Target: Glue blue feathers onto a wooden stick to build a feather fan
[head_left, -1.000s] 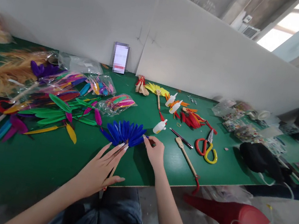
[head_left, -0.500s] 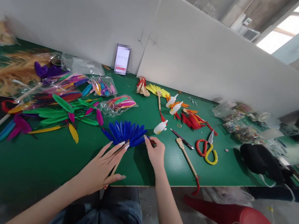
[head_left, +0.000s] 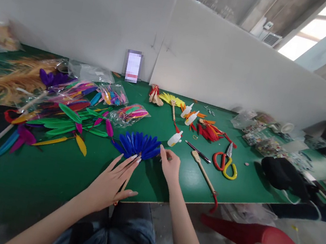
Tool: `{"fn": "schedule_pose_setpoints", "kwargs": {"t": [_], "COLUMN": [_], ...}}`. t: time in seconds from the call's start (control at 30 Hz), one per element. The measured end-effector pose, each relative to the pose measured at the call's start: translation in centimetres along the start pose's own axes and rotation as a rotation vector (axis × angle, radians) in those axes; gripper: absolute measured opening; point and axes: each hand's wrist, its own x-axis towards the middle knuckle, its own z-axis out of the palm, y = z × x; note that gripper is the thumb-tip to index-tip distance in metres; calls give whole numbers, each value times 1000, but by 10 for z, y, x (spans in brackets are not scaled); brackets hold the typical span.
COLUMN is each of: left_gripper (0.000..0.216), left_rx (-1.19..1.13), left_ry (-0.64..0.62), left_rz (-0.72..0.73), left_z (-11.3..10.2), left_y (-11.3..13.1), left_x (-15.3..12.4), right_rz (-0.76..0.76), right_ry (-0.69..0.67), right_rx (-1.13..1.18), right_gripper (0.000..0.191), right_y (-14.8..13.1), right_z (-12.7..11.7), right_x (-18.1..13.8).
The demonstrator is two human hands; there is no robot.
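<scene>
A fan of blue feathers (head_left: pixel 138 144) lies spread on the green table, its quills meeting at the head of a thin wooden stick (head_left: pixel 126 182). My left hand (head_left: pixel 115 179) rests over that stick, fingers stretched out flat, with the fingertips pressing at the base of the feathers. The stick's upper part is hidden beneath it. At the fan's right edge is my right hand (head_left: pixel 170 163); its thumb and index finger stand slightly apart, close to the tip of the outermost blue feather. Just beyond stands a small white glue bottle (head_left: pixel 175 139).
Scissors (head_left: pixel 225 162), a pen (head_left: pixel 198 151) and a wooden stick with red cord (head_left: pixel 204 172) lie to the right. Loose green feathers (head_left: pixel 64 125) and bagged feathers are at left. A yellow feather fan (head_left: pixel 171 98) and two more glue bottles sit behind. A phone (head_left: pixel 133 66) leans on the white panel.
My right thumb and index finger have loosened from the outermost blue feather and moved slightly right of its tip. My left hand stays on the stick.
</scene>
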Motion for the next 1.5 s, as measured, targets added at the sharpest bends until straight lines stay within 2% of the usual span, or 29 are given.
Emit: {"fn": "schedule_pose_setpoints", "kwargs": {"t": [0.3,0.43,0.5,0.63,0.7,0.83,0.9,1.03,1.2,1.37,1.5], "left_gripper": [78,74,70,65,69,70,71,71,64,68,68], "left_rx": [-12,-93,-222,-758,-962,-1468,-1611,-1701,-1857,-1713,-1726], "left_ry": [-10,-13,29,298,361,315,260,158,101,20,48], "left_rz": [-2,-33,-94,-347,-411,-420,-426,-424,-391,-380,-384], "left_z": [0,-2,-6,-28,-43,-63,-63,-57,-52,-54,-51], "left_y": [0,2,2,1,0,2,7,21,35,38,36], "left_x": [0,-1,-2,0,2,6,7,9,10,9,8], "right_rz": [93,107,108,112,118,123,124,106,90,107,122], "right_ry": [126,162,182,223,238,254,271,305,308,294,286], "right_rx": [171,223,245,260,264,291,296,257,239,273,312], "right_gripper": [64,67,68,69,69,68,68,67,59,55,53], "right_y": [10,7,6,8,9,13,16,21,25,29,32], "right_z": [1,0,-1,-2,-3,-3,-3,-3,-4,-6,-6], "right_x": [1,-1,-2,-3,-3,-3,-2,0,3,4,3]}}
